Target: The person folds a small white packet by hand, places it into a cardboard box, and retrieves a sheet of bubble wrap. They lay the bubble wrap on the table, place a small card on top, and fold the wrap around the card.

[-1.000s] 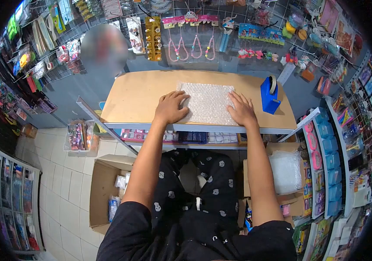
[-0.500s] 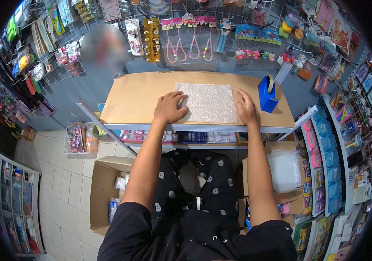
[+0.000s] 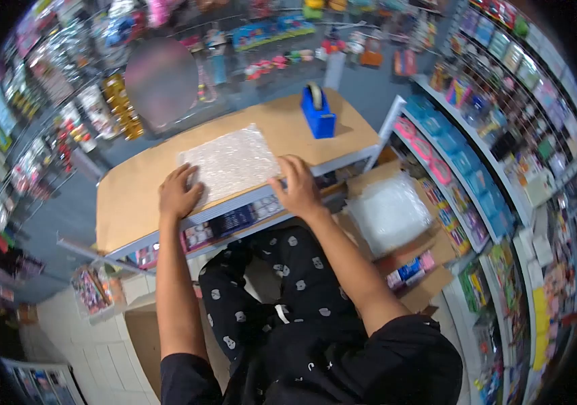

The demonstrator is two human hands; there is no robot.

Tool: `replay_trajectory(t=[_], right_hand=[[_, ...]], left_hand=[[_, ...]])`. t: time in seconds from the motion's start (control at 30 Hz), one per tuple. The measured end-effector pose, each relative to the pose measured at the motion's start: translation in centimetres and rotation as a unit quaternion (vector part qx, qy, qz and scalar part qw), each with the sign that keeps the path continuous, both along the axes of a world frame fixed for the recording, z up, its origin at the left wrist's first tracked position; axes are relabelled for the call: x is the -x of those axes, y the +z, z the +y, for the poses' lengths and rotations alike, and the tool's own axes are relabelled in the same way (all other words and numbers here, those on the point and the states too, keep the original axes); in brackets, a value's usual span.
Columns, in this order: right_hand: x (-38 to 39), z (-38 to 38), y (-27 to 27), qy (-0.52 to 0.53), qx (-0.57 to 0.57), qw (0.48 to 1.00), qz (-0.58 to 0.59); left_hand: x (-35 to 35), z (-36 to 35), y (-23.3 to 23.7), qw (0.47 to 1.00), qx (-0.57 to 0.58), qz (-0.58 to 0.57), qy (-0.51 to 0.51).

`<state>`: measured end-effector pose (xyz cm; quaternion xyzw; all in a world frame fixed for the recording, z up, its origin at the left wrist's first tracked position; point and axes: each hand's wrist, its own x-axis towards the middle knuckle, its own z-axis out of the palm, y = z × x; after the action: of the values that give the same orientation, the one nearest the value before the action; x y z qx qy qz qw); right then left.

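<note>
A sheet of bubble wrap (image 3: pixel 231 162) lies flat on the wooden tabletop (image 3: pixel 140 182). My left hand (image 3: pixel 180 192) rests at the sheet's left edge with its fingers spread. At the lower right corner of the sheet is my right hand (image 3: pixel 296 187), its fingers apart and the thumb near the wrap's edge. Neither hand is closed on anything. A blue tape dispenser (image 3: pixel 318 115) with a roll of tape stands upright on the table, beyond my right hand.
An open cardboard box (image 3: pixel 430 283) holding a white wrapped bundle (image 3: pixel 391 214) is at the right. Shelves with blue bins (image 3: pixel 464 162) rise beyond it. Packaged goods hang on the wall rack. A plastic tub (image 3: pixel 96 293) stands on the floor at left.
The camera view has turned toward the right, so the table appears tilted and farther left. Both hands remain beside the bubble wrap, and the right hand's thumb and fingers look wider apart.
</note>
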<state>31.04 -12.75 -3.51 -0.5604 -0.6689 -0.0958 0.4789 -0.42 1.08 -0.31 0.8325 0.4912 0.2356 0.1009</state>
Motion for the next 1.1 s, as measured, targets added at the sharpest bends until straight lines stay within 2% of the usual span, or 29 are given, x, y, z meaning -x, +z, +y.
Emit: replay_trajectory(t=[0.1, 0.17, 0.23, 0.33, 0.43, 0.47, 0.5, 0.57, 0.67, 0.77, 0.87, 0.97, 1.1], right_hand=[[0.3, -5.3, -1.6, 0.025, -0.008, 0.999, 0.04], [0.1, -9.5, -4.8, 0.035, 0.044, 0.997, 0.044], [-0.9, -14.4, -7.8, 0.064, 0.152, 0.986, 0.038], [-2.3, -21.6, -13.2, 0.041, 0.252, 0.962, 0.095], [-5.0, -27.7, -16.1, 0.034, 0.331, 0.928, 0.168], [-5.7, -29.7, -16.2, -0.002, 0.37, 0.913, 0.17], [-6.8, -31.2, -17.1, 0.001, 0.36, 0.918, 0.167], [-8.8, -34.2, -17.8, -0.022, 0.421, 0.898, 0.124], [-11.7, -37.3, -19.4, -0.129, 0.391, 0.899, 0.149], [-14.9, -38.9, -20.1, -0.278, 0.376, 0.844, 0.262], [-18.7, -40.4, -23.2, -0.385, 0.378, 0.807, 0.241], [-21.5, -41.4, -28.0, -0.428, 0.417, 0.74, 0.308], [-22.3, -41.2, -30.9, -0.431, 0.478, 0.724, 0.247]], left_hand=[[-0.3, -0.5, 0.7, 1.0, 0.007, -0.007, 0.0], [-0.4, -0.8, 0.9, 0.999, 0.011, -0.032, -0.007], [0.0, 0.2, -0.4, 0.997, 0.005, -0.075, -0.032], [0.1, 0.3, -0.3, 0.998, -0.013, -0.047, -0.036], [0.1, 0.5, -0.6, 0.993, 0.037, -0.101, -0.055], [0.3, 0.7, -0.7, 0.993, 0.046, -0.096, -0.059], [0.3, 0.9, -1.1, 0.99, 0.056, -0.11, -0.063], [0.6, 1.5, -1.6, 0.985, 0.073, -0.14, -0.068], [0.6, 1.6, -1.7, 0.983, 0.087, -0.147, -0.064], [0.9, 1.8, -1.8, 0.984, 0.084, -0.147, -0.063], [0.6, 1.4, -1.5, 0.987, 0.074, -0.134, -0.057], [0.6, 1.4, -1.5, 0.984, 0.085, -0.148, -0.056], [0.6, 1.4, -1.5, 0.982, 0.094, -0.152, -0.053]])
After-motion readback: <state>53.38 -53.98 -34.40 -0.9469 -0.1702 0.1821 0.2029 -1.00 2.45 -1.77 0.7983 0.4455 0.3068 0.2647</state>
